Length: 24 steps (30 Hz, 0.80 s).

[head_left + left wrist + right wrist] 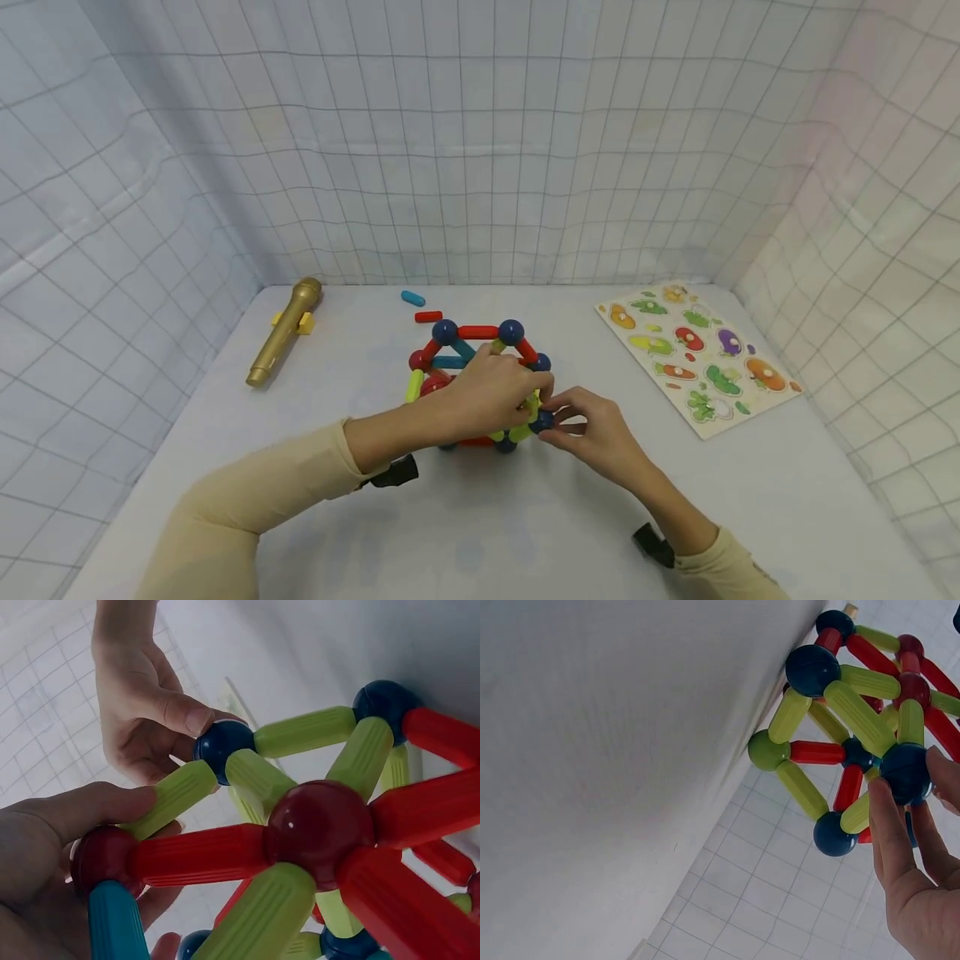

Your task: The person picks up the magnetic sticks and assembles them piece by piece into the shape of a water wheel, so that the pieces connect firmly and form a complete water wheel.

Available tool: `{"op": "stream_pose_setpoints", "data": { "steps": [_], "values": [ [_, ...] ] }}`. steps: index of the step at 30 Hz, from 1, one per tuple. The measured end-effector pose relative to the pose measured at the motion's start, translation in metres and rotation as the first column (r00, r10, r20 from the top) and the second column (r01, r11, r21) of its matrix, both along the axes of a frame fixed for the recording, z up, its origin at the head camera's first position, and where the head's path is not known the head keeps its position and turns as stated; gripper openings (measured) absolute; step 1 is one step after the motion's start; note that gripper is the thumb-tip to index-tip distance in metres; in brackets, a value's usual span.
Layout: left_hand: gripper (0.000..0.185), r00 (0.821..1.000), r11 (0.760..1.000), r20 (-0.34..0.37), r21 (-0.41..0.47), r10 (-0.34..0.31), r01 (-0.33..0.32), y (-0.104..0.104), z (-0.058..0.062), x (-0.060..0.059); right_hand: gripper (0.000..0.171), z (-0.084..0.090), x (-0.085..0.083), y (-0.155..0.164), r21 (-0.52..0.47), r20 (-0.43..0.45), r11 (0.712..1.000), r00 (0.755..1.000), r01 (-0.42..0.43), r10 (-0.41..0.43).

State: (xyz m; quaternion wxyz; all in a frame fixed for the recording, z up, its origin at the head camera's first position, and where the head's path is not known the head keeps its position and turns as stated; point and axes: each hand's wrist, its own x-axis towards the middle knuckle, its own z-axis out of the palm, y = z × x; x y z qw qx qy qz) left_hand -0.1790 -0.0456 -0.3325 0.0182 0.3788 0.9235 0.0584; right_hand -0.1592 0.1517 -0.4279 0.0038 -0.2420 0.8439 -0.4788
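Note:
A magnetic stick-and-ball frame of red, lime and blue sticks with red, blue and green balls stands mid-table; one of its red balls [319,832] is large in the left wrist view. My left hand [495,396] reaches over it from the left. Its thumb and fingers pinch a lime stick [176,796] beside another red ball [107,859]. At the frame's right side, my right hand [600,433] pinches a blue ball [906,774] between thumb and fingertips. That ball meets the far end of the pinched lime stick. In the head view my left hand hides the frame's middle.
Behind the frame lie a loose blue stick [412,297] and a loose red stick [428,317]. A gold toy microphone [285,333] is at the left. On the right lies a vegetable puzzle board [663,325]. White gridded cloth walls [480,150] enclose the table's back and sides.

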Motion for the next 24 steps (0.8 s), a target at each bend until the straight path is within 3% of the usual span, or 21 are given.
{"op": "stream_pose_setpoints", "data": {
  "steps": [6, 13, 24],
  "values": [
    [0.015, 1.000, 0.998, -0.005, 0.051, -0.025, 0.025, -0.0014, -0.0012, 0.0009, 0.033, 0.0008, 0.0006, 0.0001, 0.009, -0.005, 1.000, 1.000, 0.004, -0.004],
    [0.023, 0.996, 0.997, -0.039, -0.034, -0.074, 0.073, -0.0073, 0.0005, 0.0016, 0.032, 0.0021, 0.0007, -0.0005, 0.009, -0.001, 1.000, 1.000, -0.003, 0.003],
    [0.026, 0.989, 0.991, -0.071, -0.049, -0.126, 0.123, -0.0078, 0.0021, 0.0079, 0.032, 0.0001, 0.0007, 0.0001, -0.003, 0.010, 1.000, 1.000, -0.004, 0.004]
  ]
}}
